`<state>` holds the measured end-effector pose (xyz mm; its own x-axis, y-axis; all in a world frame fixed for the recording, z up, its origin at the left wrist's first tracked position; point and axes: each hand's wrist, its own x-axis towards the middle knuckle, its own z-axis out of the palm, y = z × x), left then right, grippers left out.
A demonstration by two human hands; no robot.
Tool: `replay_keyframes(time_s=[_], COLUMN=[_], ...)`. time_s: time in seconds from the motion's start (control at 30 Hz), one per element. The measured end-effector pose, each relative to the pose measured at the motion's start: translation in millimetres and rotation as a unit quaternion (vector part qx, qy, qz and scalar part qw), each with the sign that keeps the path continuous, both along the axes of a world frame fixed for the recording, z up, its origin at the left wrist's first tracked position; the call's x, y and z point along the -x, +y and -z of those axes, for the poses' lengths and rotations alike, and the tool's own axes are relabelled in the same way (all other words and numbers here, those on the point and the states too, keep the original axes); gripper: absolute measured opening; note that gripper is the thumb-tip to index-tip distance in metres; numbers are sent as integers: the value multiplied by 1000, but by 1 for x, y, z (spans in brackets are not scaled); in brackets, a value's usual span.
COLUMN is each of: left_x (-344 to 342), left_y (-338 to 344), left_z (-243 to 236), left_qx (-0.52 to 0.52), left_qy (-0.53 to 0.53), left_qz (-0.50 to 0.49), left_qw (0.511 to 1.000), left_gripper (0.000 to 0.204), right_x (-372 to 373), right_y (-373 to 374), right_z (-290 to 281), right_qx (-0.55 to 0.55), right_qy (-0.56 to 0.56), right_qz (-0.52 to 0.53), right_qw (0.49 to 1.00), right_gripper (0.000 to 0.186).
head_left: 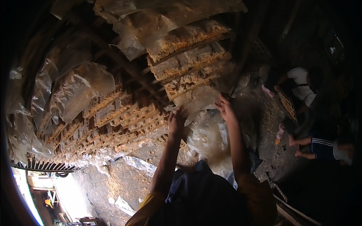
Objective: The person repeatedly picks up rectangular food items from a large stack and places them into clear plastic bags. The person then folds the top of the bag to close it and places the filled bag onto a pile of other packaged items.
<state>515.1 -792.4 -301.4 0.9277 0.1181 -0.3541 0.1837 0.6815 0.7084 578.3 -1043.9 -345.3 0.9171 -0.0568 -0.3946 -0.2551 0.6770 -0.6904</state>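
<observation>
A thin, clear plastic sheet (pixel 198 101) stretches between my two hands, in front of a tall stack of slatted racks. My left hand (pixel 176 119) pinches the sheet's left side with curled fingers. At its right edge, my right hand (pixel 225 109) grips it between thumb and fingers, some of them raised. Just beyond the sheet, crumbly tan slabs (pixel 190 81) lie on the racks in layers. More crumpled clear plastic (pixel 207 132) hangs below my hands, partly blurred.
Long rows of loaded racks (pixel 124 115) run to the left, with plastic sheets (pixel 81 84) draped over them. Another sheet (pixel 166 24) covers the upper layers. Two people (pixel 301 88) are at the right, one by a woven tray (pixel 287 105). Plastic scraps (pixel 124 205) litter the floor.
</observation>
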Motion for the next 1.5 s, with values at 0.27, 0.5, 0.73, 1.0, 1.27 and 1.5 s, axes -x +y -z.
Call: replay_keyframes(time_s=[0.27,0.5,0.73,1.0,1.27,1.5], left_x=[13,73,170,275,413,547], left_y=[9,2,12,78,201,334], left_z=[17,-21,-56,-65,-42,-22], left_qx=[-212,-77,-336,-357,-259,-345], left_qy=[-105,-33,-177,-231,-184,-63], left_qz=[74,13,-62,-137,-203,-290], left_qw=[969,996,923,895,926,890], left_gripper=[38,47,64,61,56,34], right_x=[13,81,206,318,390,434], right_y=[-10,-12,-6,53,190,352], right_z=[11,-24,-31,-140,-186,-143], right_qx=[-59,-37,261,404,459,325], right_qy=[-64,-109,-108,-262,-451,-402], right_qz=[-17,34,62,27,-59,-306], right_qw=[996,993,957,876,763,799], right_gripper=[16,22,32,28,22,25])
